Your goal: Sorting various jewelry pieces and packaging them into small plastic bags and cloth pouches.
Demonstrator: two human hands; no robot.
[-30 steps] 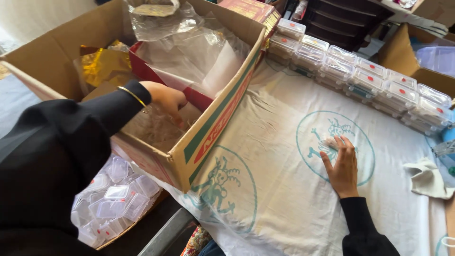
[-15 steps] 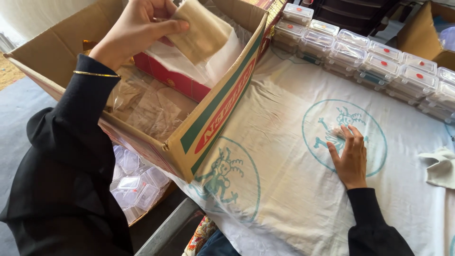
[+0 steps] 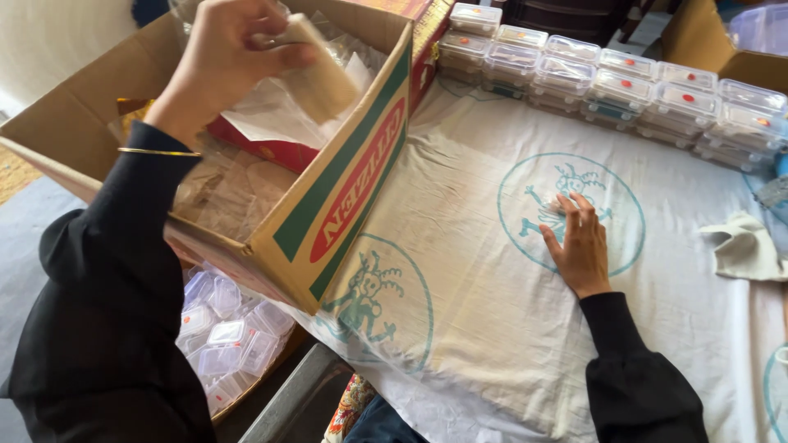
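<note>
Now, nearest the viewer, two black-sleeved arms are framing the scene. Low on the left, a heap of small clear plastic lidded tubs [image 3: 226, 340] is lying beneath the table edge.

The right hand [image 3: 579, 246] is resting flat, palm down and fingers slack, on the cream cloth printed with teal round emblems [image 3: 460, 328] that is covering the table. Its fingertips are touching something small and pale on one emblem; what it is cannot be told. This hand is staying where it was a second ago.

The left hand [image 3: 226, 57], a thin gold bangle [image 3: 160, 152] at its wrist, is now raised above the large open brown cardboard box with a red and green printed side [image 3: 345, 197]. A second ago it was reaching down inside the box. Its fingers are closed around a flat translucent tan plastic packet [image 3: 320, 78], lifting it clear of the crumpled clear bags and white paper inside. So the packet is coming out of the box and is hanging over its inner corner, not yet over the cloth.

Farther off, a double row of clear rectangular plastic containers with red dots on their lids [image 3: 624, 86] is lining the cloth's far edge. A crumpled pale rag [image 3: 743, 246] is lying at the right.
</note>
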